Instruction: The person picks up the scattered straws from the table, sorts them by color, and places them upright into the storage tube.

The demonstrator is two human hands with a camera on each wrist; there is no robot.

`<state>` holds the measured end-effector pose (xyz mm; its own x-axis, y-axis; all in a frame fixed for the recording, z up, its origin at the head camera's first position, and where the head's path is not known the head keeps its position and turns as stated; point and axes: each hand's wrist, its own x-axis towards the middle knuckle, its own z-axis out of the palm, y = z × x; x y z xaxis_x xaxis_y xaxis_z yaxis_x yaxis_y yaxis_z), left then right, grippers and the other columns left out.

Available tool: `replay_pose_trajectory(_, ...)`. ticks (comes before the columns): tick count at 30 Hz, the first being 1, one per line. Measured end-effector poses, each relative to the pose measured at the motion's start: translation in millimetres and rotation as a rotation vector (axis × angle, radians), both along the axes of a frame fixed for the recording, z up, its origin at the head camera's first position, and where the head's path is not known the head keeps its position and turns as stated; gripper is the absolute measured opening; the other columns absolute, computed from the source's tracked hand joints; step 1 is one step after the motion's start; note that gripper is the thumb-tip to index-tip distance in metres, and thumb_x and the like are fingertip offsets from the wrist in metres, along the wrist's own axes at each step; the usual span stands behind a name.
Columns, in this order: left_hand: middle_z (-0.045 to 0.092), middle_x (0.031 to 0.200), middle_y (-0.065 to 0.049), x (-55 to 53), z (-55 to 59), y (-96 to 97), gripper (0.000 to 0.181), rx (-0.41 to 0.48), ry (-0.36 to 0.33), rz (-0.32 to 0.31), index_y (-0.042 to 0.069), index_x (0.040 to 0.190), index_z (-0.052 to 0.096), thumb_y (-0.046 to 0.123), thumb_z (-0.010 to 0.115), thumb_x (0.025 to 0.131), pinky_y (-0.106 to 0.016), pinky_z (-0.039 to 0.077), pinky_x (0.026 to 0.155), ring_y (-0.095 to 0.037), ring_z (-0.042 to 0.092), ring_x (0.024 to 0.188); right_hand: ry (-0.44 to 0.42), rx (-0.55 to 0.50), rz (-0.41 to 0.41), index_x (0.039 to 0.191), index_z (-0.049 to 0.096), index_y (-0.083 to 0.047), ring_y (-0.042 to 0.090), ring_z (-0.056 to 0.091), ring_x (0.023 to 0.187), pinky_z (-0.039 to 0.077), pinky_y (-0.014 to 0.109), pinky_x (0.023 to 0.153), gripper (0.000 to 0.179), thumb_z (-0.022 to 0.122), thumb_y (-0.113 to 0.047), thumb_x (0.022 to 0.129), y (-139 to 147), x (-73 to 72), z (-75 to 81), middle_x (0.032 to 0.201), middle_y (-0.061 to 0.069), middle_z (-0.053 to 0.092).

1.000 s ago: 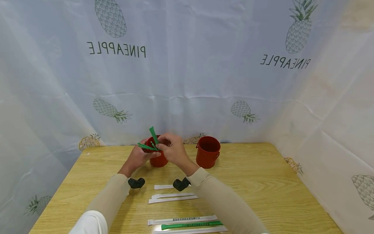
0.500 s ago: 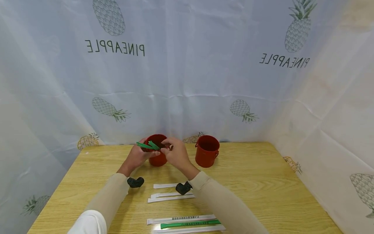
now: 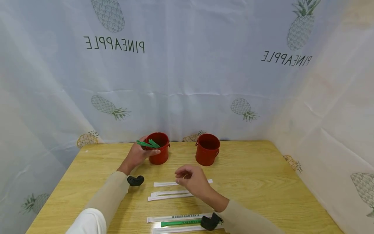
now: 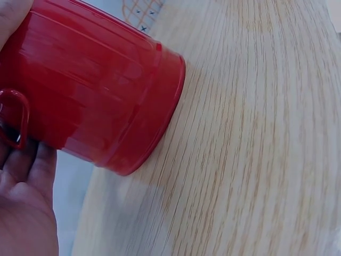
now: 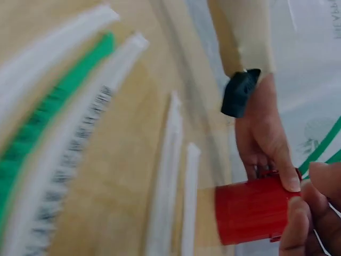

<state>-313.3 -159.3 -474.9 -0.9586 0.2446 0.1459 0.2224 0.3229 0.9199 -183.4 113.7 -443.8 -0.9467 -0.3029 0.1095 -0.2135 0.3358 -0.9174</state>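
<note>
My left hand (image 3: 137, 156) grips the small red bucket (image 3: 159, 158) at the table's back, thumb across its front rim. Green paper-wrapped straws (image 3: 153, 143) stick out of it, leaning left. The left wrist view shows the bucket's smooth side (image 4: 101, 80) and a handle loop, with fingers (image 4: 32, 170) wrapped beneath it. My right hand (image 3: 194, 181) hovers over the white wrapped straws, fingers loosely curled with nothing between them. Under it lies the rearmost white straw (image 3: 164, 184); a pair of white straws (image 3: 170, 196) lies just nearer.
A second red bucket (image 3: 206, 156) stands to the right at the back, no straws showing above its rim. Nearest the front are a printed white straw (image 3: 163, 219), a green straw (image 3: 178, 223) and another white one (image 3: 175, 230). A pineapple-print curtain (image 3: 187, 71) hangs behind the table.
My right hand let a green straw drop into the left bucket, then drew back and right, down over the white straws. The left hand has stayed on the bucket.
</note>
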Motion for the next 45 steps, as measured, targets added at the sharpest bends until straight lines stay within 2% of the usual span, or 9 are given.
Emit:
replay_pose_trajectory(4, 0.059, 0.148, -0.009, 0.3, -0.5, -2.0, 0.074, 0.020, -0.005, -0.001, 0.013, 0.150, 0.047, 0.033, 0.084, 0.090, -0.038, 0.059, 0.101, -0.031, 0.056, 0.133, -0.096, 0.034, 0.097, 0.100, 0.076, 0.002, 0.006, 0.063, 0.077, 0.053, 0.018, 0.069, 0.009, 0.076, 0.001, 0.090, 18, 18.1, -7.7, 0.091, 0.013, 0.075)
replay_pose_trajectory(7, 0.059, 0.148, -0.010, 0.3, -2.0, -2.3, 0.073, 0.034, -0.005, -0.012, 0.012, 0.150, 0.048, 0.032, 0.084, 0.090, -0.034, 0.059, 0.099, -0.032, 0.056, 0.133, -0.119, 0.096, 0.131, 0.095, 0.076, 0.001, 0.004, 0.061, 0.074, 0.052, 0.018, 0.067, 0.005, 0.076, 0.001, 0.090, 33, 31.6, -13.4, 0.087, 0.006, 0.073)
replay_pose_trajectory(16, 0.059, 0.147, -0.009, -0.2, -2.5, -0.3, 0.072, 0.035, -0.005, -0.013, 0.013, 0.149, 0.049, 0.034, 0.084, 0.089, -0.041, 0.060, 0.100, -0.032, 0.056, 0.133, -0.174, 0.181, 0.133, 0.090, 0.076, -0.010, 0.001, 0.057, 0.072, 0.049, 0.018, 0.064, 0.009, 0.079, -0.001, 0.087, 70, 68.3, -27.6, 0.084, -0.005, 0.070)
replay_pose_trajectory(20, 0.059, 0.147, -0.009, -1.0, -3.2, -1.4, 0.073, 0.029, -0.003, -0.011, 0.013, 0.149, 0.049, 0.034, 0.084, 0.089, -0.042, 0.060, 0.101, -0.032, 0.057, 0.133, -0.168, 0.206, 0.156, 0.093, 0.076, -0.012, -0.002, 0.056, 0.074, 0.050, 0.018, 0.067, 0.011, 0.080, -0.003, 0.087, 72, 75.0, -32.7, 0.085, -0.010, 0.068)
replay_pose_trajectory(27, 0.059, 0.147, -0.009, 0.5, -3.1, -2.0, 0.074, 0.024, -0.002, -0.006, 0.013, 0.149, 0.049, 0.034, 0.085, 0.088, -0.045, 0.060, 0.101, -0.033, 0.056, 0.134, -0.126, 0.254, 0.254, 0.098, 0.078, -0.011, -0.006, 0.055, 0.080, 0.052, 0.018, 0.069, 0.015, 0.079, 0.000, 0.087, 73, 77.2, -41.7, 0.092, -0.009, 0.069)
replay_pose_trajectory(32, 0.059, 0.147, -0.009, 0.8, -2.1, -0.3, 0.075, 0.037, -0.002, -0.010, 0.013, 0.149, 0.049, 0.034, 0.086, 0.087, -0.046, 0.059, 0.103, -0.033, 0.056, 0.134, -0.086, 0.296, 0.249, 0.096, 0.079, -0.015, -0.006, 0.052, 0.081, 0.050, 0.017, 0.069, 0.015, 0.081, -0.003, 0.087, 70, 80.4, -43.0, 0.092, -0.012, 0.067)
replay_pose_trajectory(36, 0.059, 0.148, -0.008, 0.7, -3.2, 0.5, 0.076, 0.035, -0.017, 0.001, 0.014, 0.150, 0.049, 0.036, 0.086, 0.087, -0.045, 0.059, 0.103, -0.032, 0.056, 0.134, 0.036, 0.403, 0.274, 0.097, 0.078, -0.015, -0.008, 0.047, 0.081, 0.047, 0.016, 0.069, 0.016, 0.080, -0.004, 0.087, 70, 81.6, -46.1, 0.091, -0.013, 0.068)
replay_pose_trajectory(42, 0.059, 0.148, -0.008, 1.9, -3.0, 0.9, 0.074, 0.040, -0.014, 0.003, 0.014, 0.150, 0.049, 0.034, 0.085, 0.088, -0.044, 0.058, 0.104, -0.031, 0.056, 0.134, 0.452, 0.622, 0.411, 0.098, 0.067, -0.017, -0.004, 0.040, 0.080, 0.041, 0.011, 0.071, 0.025, 0.081, -0.001, 0.085, 71, 78.5, -54.2, 0.088, -0.011, 0.062)
replay_pose_trajectory(45, 0.059, 0.148, -0.008, 2.3, -2.9, 1.1, 0.074, 0.037, -0.017, 0.011, 0.014, 0.149, 0.049, 0.034, 0.085, 0.088, -0.045, 0.058, 0.104, -0.031, 0.056, 0.135, 0.562, 0.654, 0.455, 0.098, 0.062, -0.019, -0.004, 0.039, 0.081, 0.038, 0.008, 0.073, 0.027, 0.080, -0.003, 0.085, 72, 78.5, -56.5, 0.089, -0.012, 0.059)
